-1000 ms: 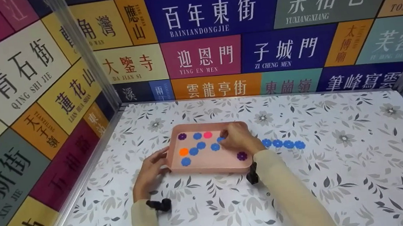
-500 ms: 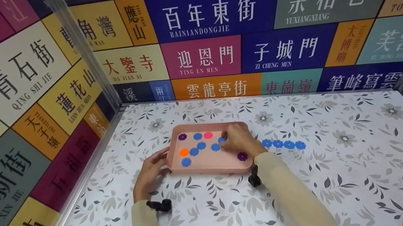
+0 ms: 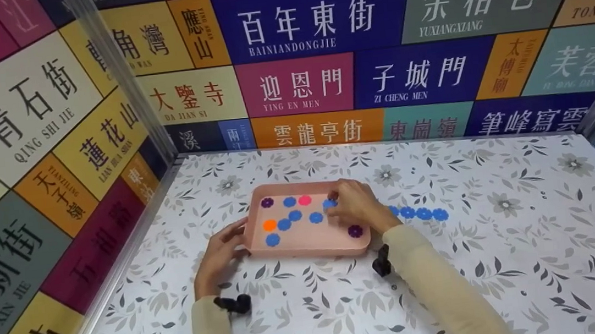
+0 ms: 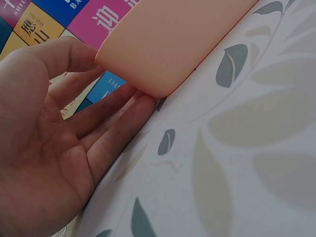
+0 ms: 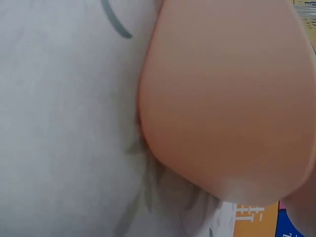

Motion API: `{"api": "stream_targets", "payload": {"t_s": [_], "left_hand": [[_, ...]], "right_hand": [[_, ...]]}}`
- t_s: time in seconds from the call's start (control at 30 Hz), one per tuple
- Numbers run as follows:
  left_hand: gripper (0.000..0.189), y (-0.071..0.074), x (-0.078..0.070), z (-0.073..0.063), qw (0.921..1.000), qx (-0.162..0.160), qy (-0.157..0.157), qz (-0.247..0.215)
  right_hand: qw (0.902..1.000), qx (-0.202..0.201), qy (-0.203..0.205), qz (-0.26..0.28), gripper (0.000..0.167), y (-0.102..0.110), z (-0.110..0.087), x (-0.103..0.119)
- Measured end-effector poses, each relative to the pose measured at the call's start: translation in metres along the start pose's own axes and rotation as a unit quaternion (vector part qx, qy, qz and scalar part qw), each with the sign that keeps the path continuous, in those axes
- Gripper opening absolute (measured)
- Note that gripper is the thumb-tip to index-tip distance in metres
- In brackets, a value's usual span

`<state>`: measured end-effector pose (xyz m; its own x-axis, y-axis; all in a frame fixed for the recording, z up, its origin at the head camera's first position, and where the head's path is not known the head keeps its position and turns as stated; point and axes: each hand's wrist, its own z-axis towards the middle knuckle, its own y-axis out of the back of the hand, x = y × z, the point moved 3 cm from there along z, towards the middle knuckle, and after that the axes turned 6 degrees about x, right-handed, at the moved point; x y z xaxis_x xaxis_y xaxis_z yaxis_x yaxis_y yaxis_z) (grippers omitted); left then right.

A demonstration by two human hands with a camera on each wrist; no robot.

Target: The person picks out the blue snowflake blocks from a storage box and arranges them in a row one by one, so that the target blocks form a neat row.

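A shallow pink tray [image 3: 306, 249] holds thin flower-shaped pieces. My right hand [image 3: 357, 202] reaches over its right side, fingertips pinching a blue flower-shaped piece [image 3: 329, 204]. Another blue piece [image 3: 316, 217] lies just left of those fingers. My left hand [image 3: 222, 252] is at the tray's left end. In the left wrist view its relaxed fingers [image 4: 123, 118] touch the tray's outer corner [image 4: 153, 74]. The tray wall [image 5: 227, 98] fills much of the right wrist view, with a sliver of the right hand [image 5: 303, 212] at the lower right edge.
Inside the tray are an orange piece [image 3: 270, 225], a pink piece [image 3: 305, 200], two purple pieces and several more blue ones. Right of the tray, a row of blue pieces [image 3: 423, 213] lies on the floral-patterned table [image 3: 312, 309]. Sign-covered walls [image 3: 315, 16] stand behind and at the sides.
My right hand has shifted slightly right, and the blue piece at its fingertips has moved slightly up and right and shows more clearly. My left hand stays at the tray's left end.
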<state>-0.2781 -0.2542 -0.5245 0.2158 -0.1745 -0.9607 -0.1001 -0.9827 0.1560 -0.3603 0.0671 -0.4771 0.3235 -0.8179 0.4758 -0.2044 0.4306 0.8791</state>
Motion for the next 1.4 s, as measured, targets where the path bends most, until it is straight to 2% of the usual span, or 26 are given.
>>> {"api": "stream_targets", "payload": {"t_s": [0.23, 0.5, 0.7, 0.8, 0.93, 1.07, 1.4], "left_hand": [[0.046, 0.001, 0.001, 0.000, 0.9997, 0.002, 0.022, 0.012], [0.049, 0.000, 0.000, 0.000, 0.9998, 0.002, 0.010, 0.018], [0.046, 0.000, 0.000, 0.000, 0.9997, 0.003, 0.009, 0.020], [0.048, 0.000, -0.001, -0.001, 0.9998, 0.007, -0.008, 0.014], [0.049, -0.001, 0.000, 0.000, 0.9998, 0.009, -0.012, 0.014], [0.049, 0.000, 0.001, 0.000, 0.9999, 0.012, 0.006, 0.010], [0.048, 0.000, 0.000, -0.001, 0.9999, 0.011, 0.009, -0.001]], "right_hand": [[0.9993, -0.027, 0.024, 0.001, 0.036, 0.015, -0.013, -0.007], [0.9969, -0.060, 0.048, -0.014, 0.029, 0.034, -0.033, -0.014], [0.9969, -0.068, 0.038, -0.011, 0.028, 0.048, -0.053, -0.028], [0.9942, -0.089, 0.056, -0.019, 0.029, 0.053, -0.065, -0.037], [0.9897, -0.118, 0.072, -0.037, 0.030, 0.060, -0.079, -0.048], [0.9900, -0.122, 0.054, -0.046, 0.030, 0.066, -0.090, -0.061], [0.9899, -0.118, 0.038, -0.068, 0.028, 0.082, -0.109, -0.097]]}}
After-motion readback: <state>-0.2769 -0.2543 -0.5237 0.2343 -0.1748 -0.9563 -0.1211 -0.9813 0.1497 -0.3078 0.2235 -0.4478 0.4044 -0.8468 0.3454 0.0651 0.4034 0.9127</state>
